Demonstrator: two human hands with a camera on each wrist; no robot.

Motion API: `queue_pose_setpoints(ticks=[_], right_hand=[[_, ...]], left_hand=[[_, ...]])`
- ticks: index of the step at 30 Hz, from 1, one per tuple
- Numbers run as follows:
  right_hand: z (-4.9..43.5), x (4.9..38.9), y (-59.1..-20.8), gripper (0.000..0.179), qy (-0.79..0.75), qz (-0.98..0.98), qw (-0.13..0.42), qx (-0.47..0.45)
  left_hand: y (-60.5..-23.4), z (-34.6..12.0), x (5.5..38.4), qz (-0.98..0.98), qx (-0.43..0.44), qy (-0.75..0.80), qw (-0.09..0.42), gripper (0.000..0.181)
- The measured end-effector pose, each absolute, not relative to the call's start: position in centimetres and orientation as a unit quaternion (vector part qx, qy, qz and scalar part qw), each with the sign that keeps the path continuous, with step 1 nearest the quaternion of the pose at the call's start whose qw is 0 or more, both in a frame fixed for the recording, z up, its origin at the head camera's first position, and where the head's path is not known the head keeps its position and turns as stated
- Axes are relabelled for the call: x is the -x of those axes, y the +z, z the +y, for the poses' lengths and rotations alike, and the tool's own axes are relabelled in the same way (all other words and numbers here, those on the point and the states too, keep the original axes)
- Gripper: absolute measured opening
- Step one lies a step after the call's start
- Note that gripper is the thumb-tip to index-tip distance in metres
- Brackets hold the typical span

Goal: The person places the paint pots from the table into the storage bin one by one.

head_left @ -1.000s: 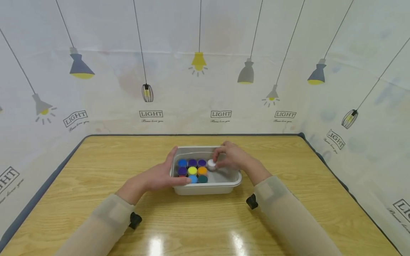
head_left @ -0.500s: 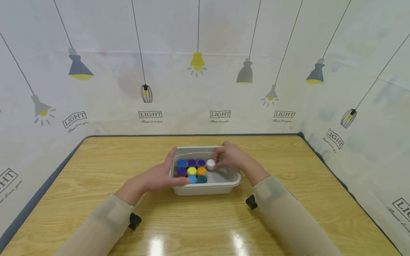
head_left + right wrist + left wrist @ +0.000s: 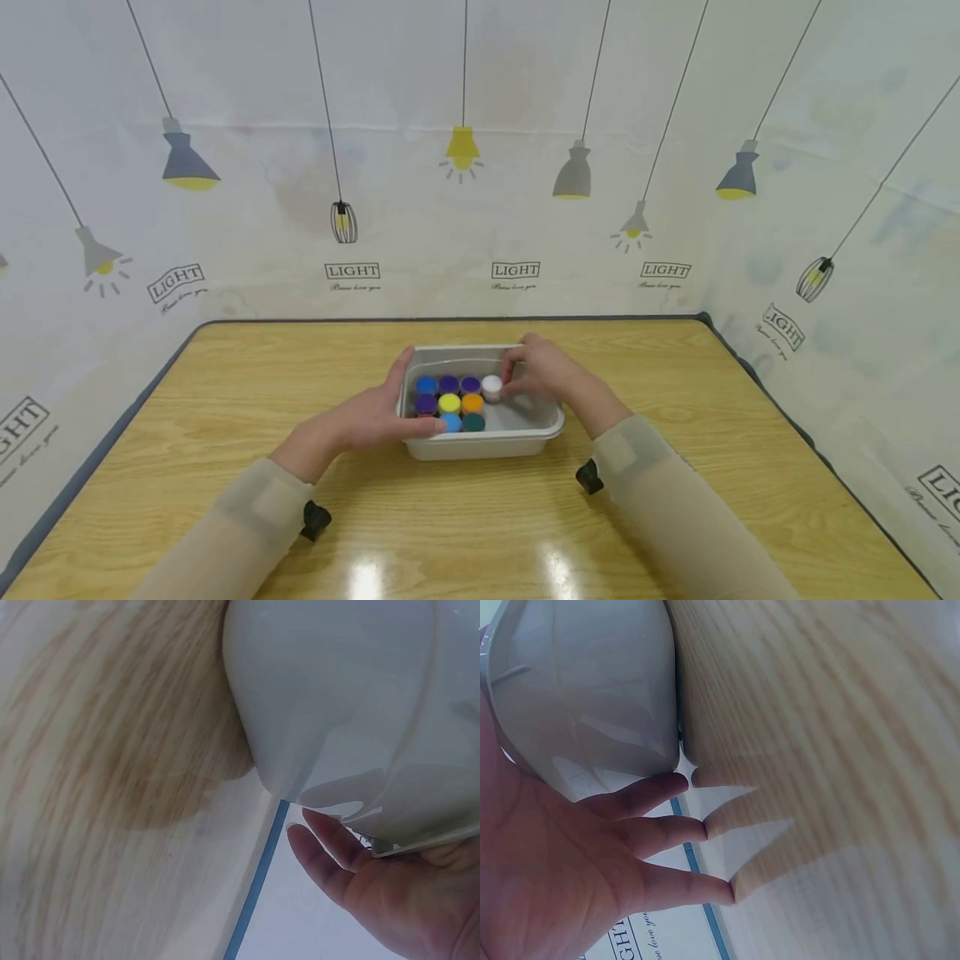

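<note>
A pale grey plastic tub (image 3: 480,448) sits mid-table with small round jars in it, capped in several colours. My left hand (image 3: 367,414) rests on its left end, thumb laid along the front rim and a finger at the back corner. In the left wrist view its other fingers (image 3: 682,889) are straight and spread, tips down by the table. My right hand (image 3: 546,368) reaches over the right end and pinches a white-capped jar (image 3: 492,387) between thumb and finger. Two right fingers (image 3: 319,859) extend outside the tub wall in the right wrist view; the pinching ones are hidden there.
Left of the white cap stand blue (image 3: 426,384), purple (image 3: 448,384), yellow (image 3: 449,403), orange (image 3: 472,403) and dark green (image 3: 473,422) caps. The wooden table (image 3: 465,533) ends at a dark edge strip against a printed backdrop (image 3: 450,225).
Both hands keep their places on the tub and the white-capped jar. The whole head view has shifted very slightly; the jars stay in the same arrangement.
</note>
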State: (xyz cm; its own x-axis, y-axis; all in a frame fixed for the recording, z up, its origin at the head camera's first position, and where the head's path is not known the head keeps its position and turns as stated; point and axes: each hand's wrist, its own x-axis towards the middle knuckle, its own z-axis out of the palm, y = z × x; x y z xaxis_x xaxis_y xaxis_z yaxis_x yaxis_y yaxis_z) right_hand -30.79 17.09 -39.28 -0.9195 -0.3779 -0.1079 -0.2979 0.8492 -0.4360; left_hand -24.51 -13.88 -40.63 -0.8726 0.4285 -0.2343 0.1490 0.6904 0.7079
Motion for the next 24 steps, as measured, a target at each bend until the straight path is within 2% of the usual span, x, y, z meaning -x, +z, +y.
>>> queue_pose_setpoints(ticks=[10,24], right_hand=[[17.32,30.45,-39.38,0.016,-0.21,0.954,0.078,0.197],[18.08,30.43,-40.13,0.016,-0.287,0.93,0.039,0.228]], left_hand=[[-41.0,-13.79,24.62,0.902,-0.159,0.351,0.192,0.138],[-40.88,-14.08,24.07,0.907,-0.161,0.346,0.175,0.138]])
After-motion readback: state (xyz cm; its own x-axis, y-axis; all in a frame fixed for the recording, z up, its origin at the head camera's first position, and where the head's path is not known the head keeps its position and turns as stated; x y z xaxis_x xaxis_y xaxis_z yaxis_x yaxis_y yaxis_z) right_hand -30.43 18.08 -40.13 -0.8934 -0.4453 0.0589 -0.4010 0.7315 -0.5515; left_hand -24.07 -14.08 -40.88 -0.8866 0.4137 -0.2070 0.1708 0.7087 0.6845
